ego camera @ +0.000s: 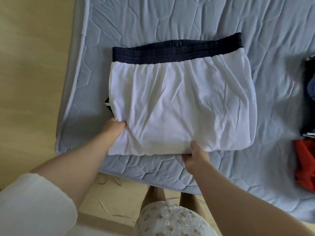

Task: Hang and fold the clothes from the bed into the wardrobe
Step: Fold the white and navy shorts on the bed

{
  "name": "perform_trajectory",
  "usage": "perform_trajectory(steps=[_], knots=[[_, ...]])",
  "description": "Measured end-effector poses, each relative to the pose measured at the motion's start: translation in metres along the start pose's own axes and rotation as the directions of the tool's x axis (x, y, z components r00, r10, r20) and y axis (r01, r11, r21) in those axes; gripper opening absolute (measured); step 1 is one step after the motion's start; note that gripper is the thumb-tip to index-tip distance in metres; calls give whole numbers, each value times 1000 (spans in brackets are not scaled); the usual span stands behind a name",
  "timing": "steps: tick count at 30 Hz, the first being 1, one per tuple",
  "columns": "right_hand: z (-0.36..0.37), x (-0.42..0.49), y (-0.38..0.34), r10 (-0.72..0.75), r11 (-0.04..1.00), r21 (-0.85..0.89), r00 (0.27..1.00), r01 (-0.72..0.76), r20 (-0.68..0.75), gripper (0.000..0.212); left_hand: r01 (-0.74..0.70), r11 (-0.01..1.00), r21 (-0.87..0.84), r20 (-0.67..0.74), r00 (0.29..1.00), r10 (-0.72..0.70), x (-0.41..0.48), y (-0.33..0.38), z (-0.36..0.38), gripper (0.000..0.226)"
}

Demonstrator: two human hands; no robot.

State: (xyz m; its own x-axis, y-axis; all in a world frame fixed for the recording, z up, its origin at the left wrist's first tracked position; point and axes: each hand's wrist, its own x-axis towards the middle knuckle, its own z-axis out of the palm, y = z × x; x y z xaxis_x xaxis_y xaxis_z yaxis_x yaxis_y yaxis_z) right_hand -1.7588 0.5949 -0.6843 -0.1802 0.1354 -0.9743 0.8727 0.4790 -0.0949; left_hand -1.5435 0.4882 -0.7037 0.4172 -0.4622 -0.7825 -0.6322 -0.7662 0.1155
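A folded white garment with a dark navy ribbed band along its far edge lies on the light blue quilted bed. My left hand grips the garment's near left corner, fingers tucked under the cloth. At the near edge, towards the right, my right hand holds the fold with the thumb on top and the fingers beneath it. A small dark striped piece sticks out at the garment's left side.
At the bed's right edge lie a dark navy garment and a red garment, both partly cut off. Pale wooden floor runs along the left of the bed and under my feet.
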Motion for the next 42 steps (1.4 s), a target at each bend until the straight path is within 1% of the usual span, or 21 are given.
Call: perform_trajectory(steps=[2, 4, 6, 7, 8, 10, 11, 12, 13, 14, 17, 19, 21, 24, 26, 28, 30, 33, 35, 39, 42], knots=[[-11, 2, -10, -60, 998, -14, 996, 59, -61, 37, 19, 999, 31, -34, 999, -18, -8, 9, 1, 41], [-25, 6, -19, -125, 991, -66, 982, 117, -139, 38, 4, 1000, 18, -166, 986, -1, -19, 23, 5, 51], [-44, 12, -28, -220, 970, -155, 948, 188, -228, 37, -91, 993, 77, -339, 934, 112, -34, 42, 11, 60], [-54, 16, -32, -279, 954, -183, 926, 237, -255, 33, -198, 971, 133, -389, 891, 235, -41, 53, 17, 62], [-65, 20, -37, -331, 938, -199, 903, 283, -274, 26, -341, 918, 202, -396, 829, 396, -48, 64, 24, 62], [-87, 27, -48, -406, 909, -231, 862, 347, -303, 14, -597, 714, 366, -281, 660, 696, -63, 87, 44, 62], [-97, 30, -53, -438, 894, -251, 840, 371, -319, 12, -659, 614, 434, -192, 598, 778, -68, 98, 54, 66], [-108, 34, -58, -463, 882, -265, 819, 389, -339, 11, -682, 544, 488, -103, 574, 812, -72, 108, 65, 71], [-120, 36, -63, -480, 874, -275, 800, 401, -359, 11, -685, 506, 524, -24, 582, 813, -74, 117, 76, 78], [-131, 39, -67, -493, 867, -286, 785, 408, -375, 11, -680, 499, 537, 46, 614, 788, -75, 126, 87, 86], [-158, 48, -74, -493, 863, -320, 789, 391, -367, 17, -617, 594, 515, 198, 761, 618, -75, 139, 111, 105], [-164, 53, -73, -453, 885, -278, 829, 374, -327, 21, -570, 634, 523, 239, 812, 533, -75, 135, 120, 110], [-163, 54, -71, -401, 913, -202, 869, 354, -291, 26, -587, 699, 408, 277, 809, 518, -76, 129, 124, 93], [-158, 54, -68, -347, 935, -170, 905, 312, -248, 37, -603, 760, 241, 373, 781, 501, -77, 124, 113, 44], [-160, 56, -68, -360, 927, -205, 899, 315, -249, 31, -533, 820, 207, 444, 799, 407, -73, 123, 99, 35], [-164, 58, -70, -376, 917, -238, 890, 319, -257, 22, -414, 885, 213, 487, 830, 272, -68, 122, 87, 36], [-169, 59, -70, -360, 921, -242, 902, 304, -237, 21, -329, 918, 221, 510, 841, 179, -67, 122, 84, 36], [-173, 60, -63, -245, 964, -139, 962, 228, -124, 22, -297, 941, 161, 460, 866, 195, -74, 121, 94, 36], [-173, 61, -59, -199, 976, -93, 979, 195, -37, 25, -300, 945, 129, 455, 865, 212, -79, 118, 106, 45], [-174, 62, -58, -228, 972, -61, 974, 228, 14, 30, -281, 946, 160, 499, 850, 169, -88, 107, 126, 56], [-174, 56, -58, -229, 973, -15, 972, 230, 42, 27, -228, 960, 164, 557, 825, 101, -93, 100, 134, 77]])
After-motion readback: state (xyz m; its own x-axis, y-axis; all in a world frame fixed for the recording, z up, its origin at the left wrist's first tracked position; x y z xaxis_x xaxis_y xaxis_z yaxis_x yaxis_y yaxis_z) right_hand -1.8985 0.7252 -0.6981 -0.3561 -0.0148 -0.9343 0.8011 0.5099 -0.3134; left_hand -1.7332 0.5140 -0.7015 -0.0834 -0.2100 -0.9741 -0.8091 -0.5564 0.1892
